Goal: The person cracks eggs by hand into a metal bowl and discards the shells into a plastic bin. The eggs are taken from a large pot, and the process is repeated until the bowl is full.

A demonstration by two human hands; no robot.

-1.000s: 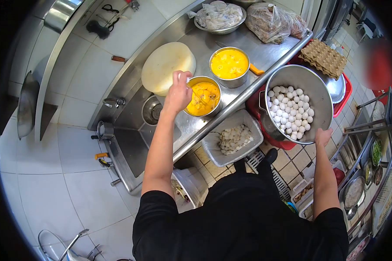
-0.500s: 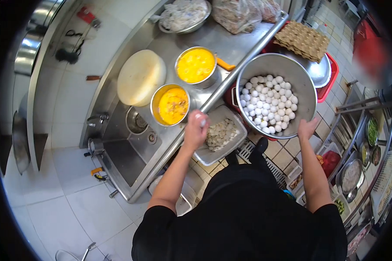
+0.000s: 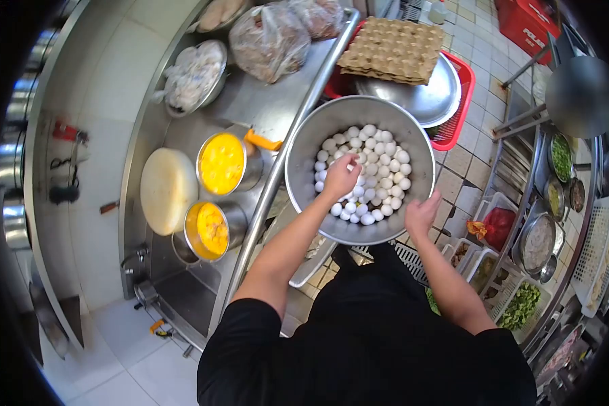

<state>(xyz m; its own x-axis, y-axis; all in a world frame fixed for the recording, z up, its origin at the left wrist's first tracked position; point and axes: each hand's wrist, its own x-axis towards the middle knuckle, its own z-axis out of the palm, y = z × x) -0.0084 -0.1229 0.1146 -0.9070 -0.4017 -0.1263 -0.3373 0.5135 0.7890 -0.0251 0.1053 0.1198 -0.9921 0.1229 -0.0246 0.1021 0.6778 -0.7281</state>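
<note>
A large steel pot [image 3: 304, 149] holds several white eggs [image 3: 389, 169]. My left hand [image 3: 342, 177] is inside the pot over the eggs, its fingers bent inward; what they hold, if anything, is hidden. At the pot's right rim, my right hand [image 3: 421, 212] rests with its fingers against the outer wall. On the steel counter to the left stand two metal pots, one with yellow egg yolks [image 3: 222, 164], the other with yolks and orange-brown bits [image 3: 212, 231]. The bin of eggshells is mostly hidden behind my left forearm and the pot.
Egg trays [image 3: 392, 51] lie on a steel lid [image 3: 446, 88] over a red basket [image 3: 465, 101]. The counter [image 3: 264, 101] bears a round board [image 3: 168, 193], an orange-handled tool [image 3: 262, 141] and bagged food [image 3: 271, 42]. Food containers [image 3: 520, 304] stand at the right.
My left hand has moved from above the shell bin into the egg pot, and the egg it held is no longer visible. The view has shifted to the right. My right hand stays at the rim.
</note>
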